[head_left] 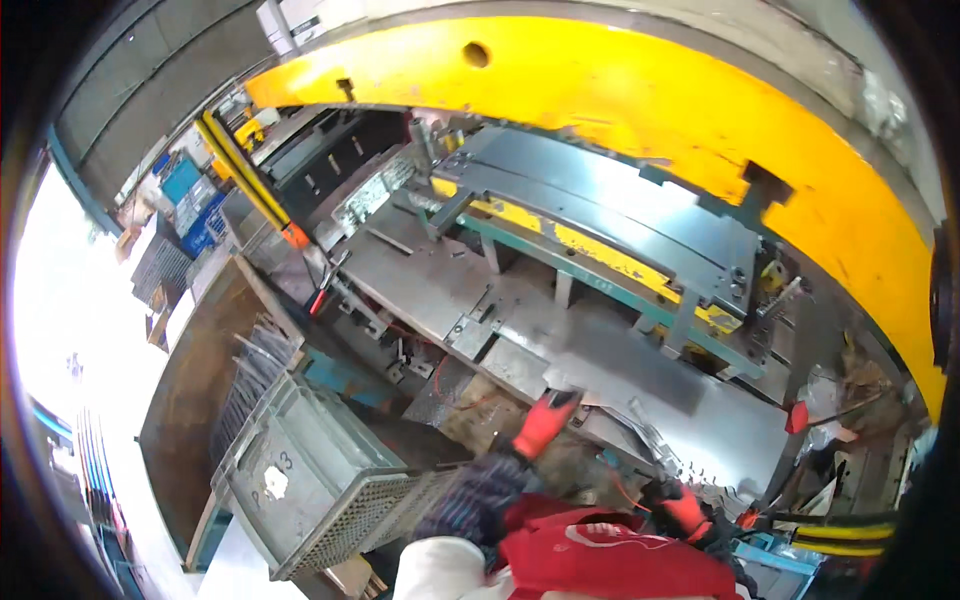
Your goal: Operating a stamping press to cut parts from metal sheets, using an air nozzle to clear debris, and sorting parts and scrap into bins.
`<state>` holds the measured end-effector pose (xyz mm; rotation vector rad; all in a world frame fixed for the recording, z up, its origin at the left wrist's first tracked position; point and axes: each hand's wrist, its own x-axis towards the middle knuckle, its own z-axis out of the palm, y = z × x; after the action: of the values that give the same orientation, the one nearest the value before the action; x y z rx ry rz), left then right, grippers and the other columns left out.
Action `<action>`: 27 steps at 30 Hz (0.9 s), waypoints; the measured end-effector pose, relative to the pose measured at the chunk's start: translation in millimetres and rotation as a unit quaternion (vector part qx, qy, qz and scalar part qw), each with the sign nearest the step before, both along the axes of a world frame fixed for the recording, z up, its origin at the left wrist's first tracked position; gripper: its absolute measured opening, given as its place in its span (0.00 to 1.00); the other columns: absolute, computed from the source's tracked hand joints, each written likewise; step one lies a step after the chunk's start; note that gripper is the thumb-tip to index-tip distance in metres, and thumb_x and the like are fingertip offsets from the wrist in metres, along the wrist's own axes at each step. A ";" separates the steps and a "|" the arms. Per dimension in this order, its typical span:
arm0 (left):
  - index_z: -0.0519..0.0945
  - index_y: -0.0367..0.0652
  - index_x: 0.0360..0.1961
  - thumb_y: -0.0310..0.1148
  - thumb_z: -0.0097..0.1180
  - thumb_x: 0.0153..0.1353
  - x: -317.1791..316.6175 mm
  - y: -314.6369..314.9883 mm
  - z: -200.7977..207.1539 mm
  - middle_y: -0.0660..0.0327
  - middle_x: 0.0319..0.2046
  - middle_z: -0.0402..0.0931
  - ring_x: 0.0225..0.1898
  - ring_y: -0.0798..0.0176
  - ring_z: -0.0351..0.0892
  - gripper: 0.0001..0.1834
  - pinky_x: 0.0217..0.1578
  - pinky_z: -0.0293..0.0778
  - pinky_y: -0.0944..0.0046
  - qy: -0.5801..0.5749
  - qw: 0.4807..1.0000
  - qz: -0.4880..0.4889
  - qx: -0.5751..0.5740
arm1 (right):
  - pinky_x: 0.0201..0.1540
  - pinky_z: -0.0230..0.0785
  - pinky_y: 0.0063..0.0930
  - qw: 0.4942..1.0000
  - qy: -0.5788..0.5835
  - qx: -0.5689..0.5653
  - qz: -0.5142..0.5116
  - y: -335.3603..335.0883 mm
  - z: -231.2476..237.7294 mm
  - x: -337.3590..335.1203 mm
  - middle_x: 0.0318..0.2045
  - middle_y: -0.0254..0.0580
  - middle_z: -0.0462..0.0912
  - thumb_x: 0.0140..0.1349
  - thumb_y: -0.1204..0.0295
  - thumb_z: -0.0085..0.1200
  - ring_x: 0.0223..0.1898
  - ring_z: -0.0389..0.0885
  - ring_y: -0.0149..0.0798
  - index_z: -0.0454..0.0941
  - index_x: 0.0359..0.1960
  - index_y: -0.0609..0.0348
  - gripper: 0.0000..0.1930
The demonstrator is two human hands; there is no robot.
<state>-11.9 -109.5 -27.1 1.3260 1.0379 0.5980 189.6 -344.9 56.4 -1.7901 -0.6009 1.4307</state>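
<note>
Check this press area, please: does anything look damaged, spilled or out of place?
Nothing stands out. The left hand in a red glove touches the edge of the grey metal sheet lying flat on the press bed; the grey crate stands upright.

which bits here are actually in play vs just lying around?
In play:
- left hand in a red glove, at the edge of the flat grey sheet-metal panel
- grey steel press bed under the panel
- right hand in a red glove, low by the bed's front edge

Lying about:
- grey perforated plastic crate
- blue plastic bins
</note>
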 end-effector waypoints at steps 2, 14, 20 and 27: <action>0.72 0.39 0.43 0.41 0.40 0.59 -55.6 -36.7 -72.4 0.51 0.39 0.74 0.38 0.55 0.74 0.19 0.39 0.68 0.60 0.214 0.943 -0.245 0.071 | 0.13 0.60 0.25 0.999 -0.009 -0.017 0.043 -27.2 -41.6 -4.0 0.17 0.35 0.71 0.49 0.72 0.53 0.13 0.68 0.30 0.74 0.32 0.57 0.08; 0.75 0.40 0.26 0.44 0.50 0.50 -293.4 -186.2 -291.7 0.57 0.20 0.74 0.20 0.56 0.71 0.16 0.21 0.65 0.58 0.437 0.810 -0.352 0.171 | 0.33 0.68 0.39 0.876 -0.401 0.170 0.209 -99.0 -166.9 -89.4 0.27 0.49 0.77 0.43 0.65 0.53 0.30 0.76 0.51 0.76 0.32 0.57 0.14; 0.78 0.47 0.25 0.54 0.48 0.50 -276.2 -140.5 -226.8 0.67 0.18 0.72 0.15 0.65 0.66 0.21 0.17 0.61 0.63 0.219 0.955 -0.036 -0.198 | 0.34 0.68 0.39 0.870 -0.420 0.075 0.248 -86.2 -138.0 -121.5 0.27 0.50 0.77 0.44 0.65 0.52 0.30 0.76 0.50 0.76 0.31 0.58 0.13; 0.76 0.44 0.30 0.46 0.48 0.50 -239.9 -99.5 -225.1 0.54 0.26 0.73 0.27 0.53 0.73 0.17 0.26 0.67 0.56 0.332 0.915 -0.218 -0.070 | 0.37 0.69 0.38 0.878 -0.416 0.071 0.228 -75.8 -133.3 -123.3 0.31 0.48 0.78 0.47 0.60 0.52 0.35 0.76 0.49 0.77 0.34 0.54 0.14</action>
<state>-251.8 -209.0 -252.2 1.6080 1.2331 -0.2919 66.3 -420.7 -76.8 -2.1957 -1.6100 0.7703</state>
